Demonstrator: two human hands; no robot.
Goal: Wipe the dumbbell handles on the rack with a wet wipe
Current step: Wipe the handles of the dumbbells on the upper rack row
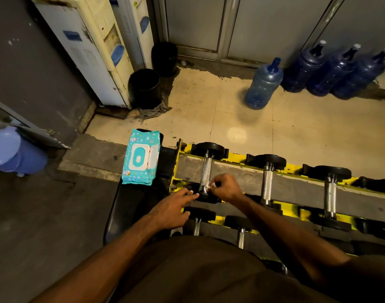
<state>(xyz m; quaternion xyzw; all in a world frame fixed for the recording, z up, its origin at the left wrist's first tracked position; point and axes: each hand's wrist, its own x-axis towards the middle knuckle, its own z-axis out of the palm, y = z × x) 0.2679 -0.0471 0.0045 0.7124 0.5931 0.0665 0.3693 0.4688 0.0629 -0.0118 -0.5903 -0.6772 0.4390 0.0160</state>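
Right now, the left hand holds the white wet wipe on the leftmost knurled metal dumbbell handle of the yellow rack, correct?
No. In the head view the right hand holds the white wet wipe on the leftmost knurled metal dumbbell handle.

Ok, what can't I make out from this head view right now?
Head view only.
White wet wipe: only a scrap shows; the curled fingers of the right hand hide the rest.
Knurled steel dumbbell handle: near end covered by that hand.
Lower-tier dumbbells: cut off by the person's dark clothing.
Yellow rack: right end runs past the frame edge.
Teal wipe pack: print too small to read.
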